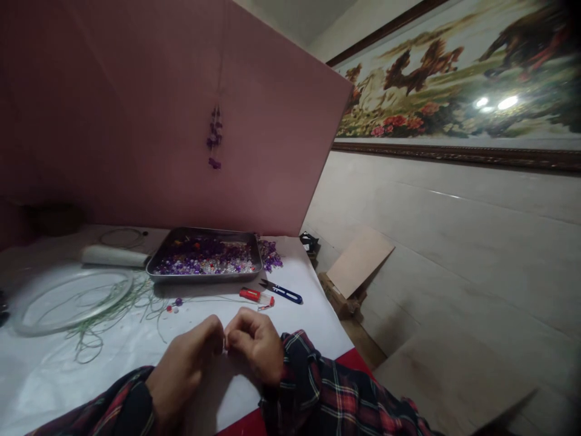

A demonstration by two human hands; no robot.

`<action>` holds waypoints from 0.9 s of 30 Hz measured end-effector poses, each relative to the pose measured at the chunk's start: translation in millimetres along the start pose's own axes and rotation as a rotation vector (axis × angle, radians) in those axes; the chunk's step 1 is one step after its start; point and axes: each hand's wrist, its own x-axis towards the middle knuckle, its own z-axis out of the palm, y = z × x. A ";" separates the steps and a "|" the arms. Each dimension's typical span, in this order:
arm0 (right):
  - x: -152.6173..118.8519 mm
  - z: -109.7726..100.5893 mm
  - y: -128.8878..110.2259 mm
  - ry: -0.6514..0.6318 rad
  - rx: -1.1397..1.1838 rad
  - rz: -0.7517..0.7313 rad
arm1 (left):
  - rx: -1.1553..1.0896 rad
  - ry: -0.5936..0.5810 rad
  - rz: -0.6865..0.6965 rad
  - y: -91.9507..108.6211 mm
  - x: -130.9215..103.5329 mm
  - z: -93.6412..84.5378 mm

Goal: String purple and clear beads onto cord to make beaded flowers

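Bead tray (204, 279) and snips (290, 295) on white table (313, 324)

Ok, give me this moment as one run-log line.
left hand, right hand: fingertips close together | anything held: too small to tell | beyond: bead tray, red-and-clear item, blue-handled snips

The light is dim and uneven. White glare spots burn on the glossy framed painting (408, 109), reflecting lamps out of view. The pink panel (158, 121) sinks into shade leftward, while the white tabletop (313, 303) is brighter. A soft shadow lies beneath the hands (258, 345). The wide lens stretches the edges; the far left is smeared, and fingertip detail seems too blurred to read.
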 end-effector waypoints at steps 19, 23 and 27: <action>13.4 -12.7 -2.6 0.042 0.312 -0.025 | -0.722 0.061 -0.537 3.9 7.4 -2.5; 31.2 -49.9 -8.5 0.338 -0.501 -0.143 | -0.762 0.053 -0.503 9.3 7.9 -3.8; 37.7 -76.2 -8.6 0.223 -1.362 0.021 | -0.812 0.061 -0.511 14.8 7.2 -3.9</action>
